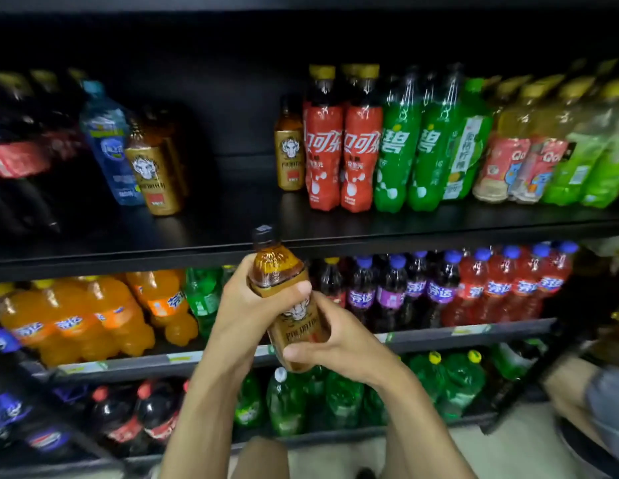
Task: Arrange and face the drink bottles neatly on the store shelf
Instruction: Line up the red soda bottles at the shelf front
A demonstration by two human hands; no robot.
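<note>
Gripped the brown bottle (278,271) with curled fingers (294,289), left hand (242,305) at its shoulder, right hand (339,340) at its base, cap aimed up at the upper shelf (232,219) gap.

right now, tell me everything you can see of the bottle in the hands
The held bottle looks like clear plastic with amber-brown drink, a black cap and a gold label bearing a white animal-head emblem. It tilts, cap up and leftward, before the shelf edge. The left hand grips its middle, the right hand its base.
</note>
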